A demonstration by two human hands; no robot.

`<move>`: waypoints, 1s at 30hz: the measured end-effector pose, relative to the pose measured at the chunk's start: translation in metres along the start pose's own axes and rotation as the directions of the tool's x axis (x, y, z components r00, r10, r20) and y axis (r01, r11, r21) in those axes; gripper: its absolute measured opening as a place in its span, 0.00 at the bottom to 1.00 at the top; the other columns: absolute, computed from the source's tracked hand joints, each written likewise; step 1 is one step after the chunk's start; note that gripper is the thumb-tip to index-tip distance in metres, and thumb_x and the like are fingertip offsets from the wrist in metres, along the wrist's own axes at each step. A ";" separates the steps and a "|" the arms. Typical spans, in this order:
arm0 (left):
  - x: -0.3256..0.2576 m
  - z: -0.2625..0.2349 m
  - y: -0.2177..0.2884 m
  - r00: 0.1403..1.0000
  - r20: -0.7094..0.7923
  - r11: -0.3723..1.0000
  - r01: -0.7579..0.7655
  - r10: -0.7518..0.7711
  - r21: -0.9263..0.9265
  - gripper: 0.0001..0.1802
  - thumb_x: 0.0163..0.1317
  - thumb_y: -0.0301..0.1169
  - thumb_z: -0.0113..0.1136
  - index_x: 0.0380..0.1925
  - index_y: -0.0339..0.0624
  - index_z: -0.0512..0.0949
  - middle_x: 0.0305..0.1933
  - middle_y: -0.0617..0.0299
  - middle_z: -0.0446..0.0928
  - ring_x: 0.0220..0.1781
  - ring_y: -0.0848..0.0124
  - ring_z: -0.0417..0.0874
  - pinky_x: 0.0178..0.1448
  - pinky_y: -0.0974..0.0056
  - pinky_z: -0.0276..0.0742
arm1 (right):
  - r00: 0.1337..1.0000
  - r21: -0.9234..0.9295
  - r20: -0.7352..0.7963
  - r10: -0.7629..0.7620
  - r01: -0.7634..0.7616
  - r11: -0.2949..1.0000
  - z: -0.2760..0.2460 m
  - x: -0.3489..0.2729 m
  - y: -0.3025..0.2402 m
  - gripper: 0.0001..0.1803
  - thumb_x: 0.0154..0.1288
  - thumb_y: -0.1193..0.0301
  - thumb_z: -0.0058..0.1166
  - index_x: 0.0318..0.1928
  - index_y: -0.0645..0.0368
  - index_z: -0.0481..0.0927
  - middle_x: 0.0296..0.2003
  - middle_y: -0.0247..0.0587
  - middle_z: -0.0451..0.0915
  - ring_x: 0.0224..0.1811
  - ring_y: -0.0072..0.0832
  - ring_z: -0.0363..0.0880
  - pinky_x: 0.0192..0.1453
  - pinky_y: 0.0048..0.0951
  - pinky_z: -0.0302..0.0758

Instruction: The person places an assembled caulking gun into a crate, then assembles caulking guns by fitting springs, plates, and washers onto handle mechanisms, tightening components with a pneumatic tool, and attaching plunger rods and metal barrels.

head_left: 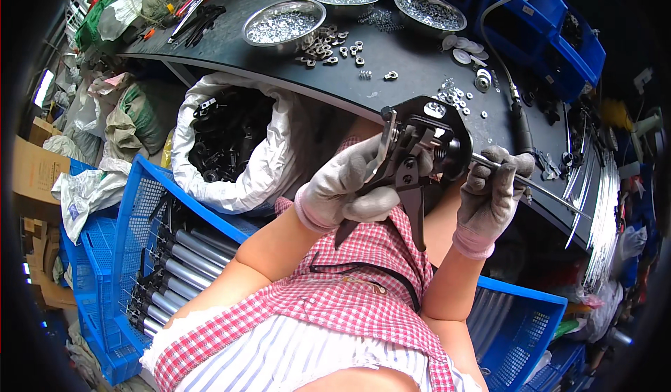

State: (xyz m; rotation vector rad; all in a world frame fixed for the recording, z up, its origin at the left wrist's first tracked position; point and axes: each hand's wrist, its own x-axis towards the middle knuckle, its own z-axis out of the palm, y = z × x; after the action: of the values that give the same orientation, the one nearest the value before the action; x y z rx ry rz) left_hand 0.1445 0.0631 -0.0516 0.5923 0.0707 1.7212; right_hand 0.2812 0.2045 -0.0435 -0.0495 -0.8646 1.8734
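My left hand (342, 190), in a grey work glove, is closed around a black bracket assembly (407, 176) above my lap. This assembly has a rounded housing, a small coil spring inside, a metal lever on its left side and two dark legs pointing down. In my gloved right hand (491, 190) a thin metal rod (556, 197) is pinched between the fingers. One end of the rod points at the right side of the housing; whether it enters it, I cannot tell. Its other end sticks out to the lower right.
On the dark table (210, 46) stand metal bowls of small parts (283, 27), with loose metal fittings (328, 49) before them. A power driver (521, 130) hangs at the right by a bundle of rods (604, 214). A white sack (244, 193) and blue crates (126, 210) flank me.
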 end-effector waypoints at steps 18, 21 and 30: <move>0.004 0.001 0.009 0.998 -0.015 0.995 0.058 -0.057 0.078 0.35 0.70 0.48 0.47 0.70 0.39 0.55 0.60 0.55 0.72 0.14 0.85 0.57 0.20 0.77 0.51 | 0.998 -0.155 0.053 -0.044 0.052 0.986 0.002 0.007 -0.003 0.05 0.71 0.73 0.48 0.41 0.57 0.65 0.35 0.47 0.79 0.25 0.23 0.79 0.23 0.18 0.75; 0.005 -0.002 0.000 0.999 -0.024 0.999 0.044 -0.044 0.018 0.34 0.71 0.47 0.47 0.69 0.39 0.56 0.59 0.55 0.73 0.13 0.86 0.57 0.19 0.78 0.50 | 0.996 -0.104 0.074 -0.047 0.055 0.993 0.002 0.002 0.005 0.06 0.71 0.73 0.48 0.41 0.56 0.65 0.36 0.47 0.79 0.26 0.23 0.80 0.25 0.20 0.78; 0.006 -0.007 0.001 0.996 -0.091 0.986 0.008 0.007 0.165 0.36 0.69 0.46 0.49 0.66 0.30 0.56 0.56 0.42 0.73 0.11 0.84 0.61 0.15 0.77 0.54 | 0.988 0.036 -0.131 0.086 -0.082 0.996 0.003 -0.004 0.013 0.07 0.70 0.69 0.52 0.40 0.54 0.67 0.36 0.46 0.79 0.26 0.21 0.79 0.25 0.17 0.75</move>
State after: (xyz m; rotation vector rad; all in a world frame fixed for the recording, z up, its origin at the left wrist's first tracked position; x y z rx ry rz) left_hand 0.1402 0.0700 -0.0554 0.6347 0.2803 1.7527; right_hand 0.2715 0.1970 -0.0502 -0.1925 -0.7520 1.9382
